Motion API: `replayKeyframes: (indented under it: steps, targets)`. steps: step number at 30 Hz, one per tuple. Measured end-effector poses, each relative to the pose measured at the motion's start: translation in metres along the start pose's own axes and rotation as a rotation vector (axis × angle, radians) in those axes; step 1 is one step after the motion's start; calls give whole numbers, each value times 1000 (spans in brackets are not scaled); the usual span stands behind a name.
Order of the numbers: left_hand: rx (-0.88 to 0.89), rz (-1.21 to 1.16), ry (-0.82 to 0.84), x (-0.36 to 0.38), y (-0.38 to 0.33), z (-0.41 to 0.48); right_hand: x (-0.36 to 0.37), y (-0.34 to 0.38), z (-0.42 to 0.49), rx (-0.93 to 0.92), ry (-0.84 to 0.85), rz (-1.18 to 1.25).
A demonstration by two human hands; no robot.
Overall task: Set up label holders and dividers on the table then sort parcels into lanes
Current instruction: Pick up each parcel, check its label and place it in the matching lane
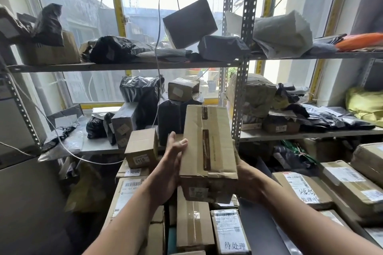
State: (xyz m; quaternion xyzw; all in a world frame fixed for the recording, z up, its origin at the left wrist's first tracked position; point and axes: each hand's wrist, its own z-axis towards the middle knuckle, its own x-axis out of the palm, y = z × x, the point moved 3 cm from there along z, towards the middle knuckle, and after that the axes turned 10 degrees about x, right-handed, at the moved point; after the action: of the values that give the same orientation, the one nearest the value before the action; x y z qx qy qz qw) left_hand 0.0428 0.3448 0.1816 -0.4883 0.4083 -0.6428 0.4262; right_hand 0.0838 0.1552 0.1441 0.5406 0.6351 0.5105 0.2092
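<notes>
One parcel [209,147] sits between left fingers [173,145] and right hand [248,184].

One wide-angle head view faces forward and slightly down, close to the metal shelves [124,66], with stacked cartons [193,223] directly below.

Cardboard box [209,147], centre: tan, with a dark brown tape strip down the middle and a white label on the lower face.
Small box [141,148], left of centre: tan, white label with black digits.
Plastic bags [112,48], upper left: glossy black.
Wrapped bundle [284,33], upper right: pale grey.
Flat parcel [360,41], upper right edge: orange.
Bag [366,103], right edge: yellow.
Window frame [119,10], top: yellow.
Shelf upright [246,27]: grey metal, rows of holes.
Bottom label [230,232]: white, black barcode and handwriting.
</notes>
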Motion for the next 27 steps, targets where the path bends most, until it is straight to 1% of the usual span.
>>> replayKeyframes:
  steps: [2, 3, 6, 9, 12, 15, 19, 23, 27]
  targets:
    - [93, -18, -78, -3, -5, 6, -3, 7, 0, -6, -45, 60]
    - [132, 11, -116, -5, -8, 8, -5, 12, 1, -30, -91, 69]
    - [220, 236, -202, -11, -19, 9, -17, 28, -3, -123, -179, 72]
    - [203, 461, -252, -16, -22, 8, -20, 39, -9, -168, -219, -13]
    - [164, 509, -289, -17, -20, 9, -11, 44, -15, -147, -255, -131]
    - [101, 456, -287, -11, -26, 9, -6, 42, -19, -133, -271, -198]
    - [-70, 307, -137, -7, -32, 9, -10, 40, -25, -132, -280, -183]
    - [-145, 173, -73, -9, -29, 13, -18, 42, -30, -139, -270, -189]
    - [-211, 107, -25, -13, -20, 17, -29, 45, -39, -111, -237, -139]
